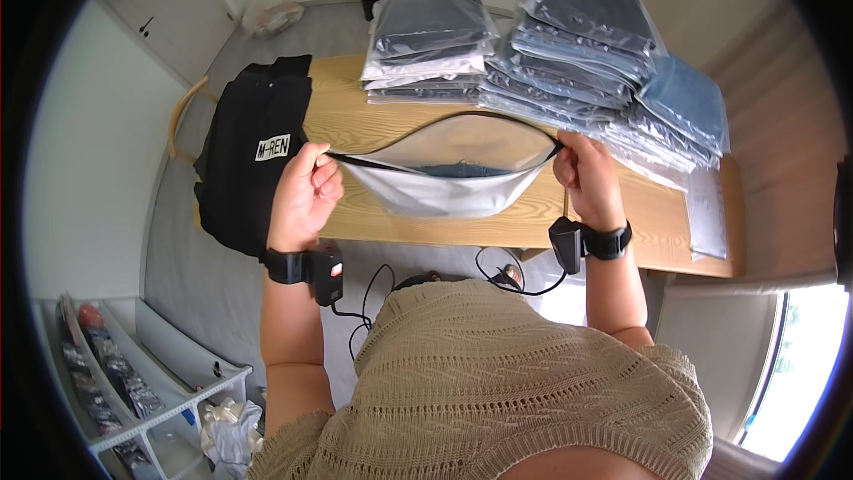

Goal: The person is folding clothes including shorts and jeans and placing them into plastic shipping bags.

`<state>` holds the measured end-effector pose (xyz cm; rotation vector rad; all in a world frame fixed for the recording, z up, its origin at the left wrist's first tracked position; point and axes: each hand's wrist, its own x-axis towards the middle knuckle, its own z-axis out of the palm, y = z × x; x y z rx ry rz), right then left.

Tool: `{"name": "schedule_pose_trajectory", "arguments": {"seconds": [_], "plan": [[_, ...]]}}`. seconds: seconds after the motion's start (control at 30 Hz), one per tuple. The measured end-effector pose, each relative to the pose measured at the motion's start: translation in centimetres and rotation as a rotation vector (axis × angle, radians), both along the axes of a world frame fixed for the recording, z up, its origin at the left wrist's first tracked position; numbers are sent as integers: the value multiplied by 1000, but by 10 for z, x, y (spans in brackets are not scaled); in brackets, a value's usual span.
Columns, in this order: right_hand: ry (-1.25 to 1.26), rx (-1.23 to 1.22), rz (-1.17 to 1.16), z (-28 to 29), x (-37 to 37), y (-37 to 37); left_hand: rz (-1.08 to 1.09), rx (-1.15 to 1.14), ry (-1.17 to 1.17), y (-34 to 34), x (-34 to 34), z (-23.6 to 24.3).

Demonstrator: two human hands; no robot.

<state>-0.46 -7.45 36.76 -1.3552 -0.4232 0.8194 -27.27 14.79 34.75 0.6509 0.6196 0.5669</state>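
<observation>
A frosted zip bag (435,193) with a black zipper edge hangs over the wooden table between my two hands, its mouth gaping. Inside it shows a piece of folded blue fabric (462,170). My left hand (308,185) is closed, pinching the left end of the zipper edge. The right end is gripped by my right hand (588,173), its fingers closed too. Just left of my left hand lies a black garment (244,124) with a white printed patch, draped over the table's left end.
Stacks of bagged folded clothes stand along the table's far side, one at the middle (431,44) and a taller one (582,36) to the right. A bagged blue garment (684,102) tops another pile. White divided bins (191,400) stand at lower left; a black cup-shaped bin (374,2) is behind.
</observation>
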Motion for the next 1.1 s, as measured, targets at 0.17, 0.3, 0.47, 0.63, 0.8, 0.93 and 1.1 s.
{"name": "schedule_pose_trajectory", "arguments": {"seconds": [0.17,0.3,0.47,0.63,0.8,0.93,1.1], "plan": [[127,197,-178,9,13,-31,-36,-35,-52,-9,36,18],[78,115,-211,-5,39,-12,-117,-186,-89,25,74,-7],[93,151,-276,-6,66,13,-44,-168,-111,47,114,-7],[-290,163,-110,-13,54,-31,-72,236,-241,20,81,-17],[-283,-315,302,-121,40,-96,-361,465,245,-17,19,-149],[-7,-665,606,-229,17,-120,-602,469,679,-45,-16,-258],[-231,-818,688,-290,17,-134,-755,486,873,-39,-24,-291]]}}
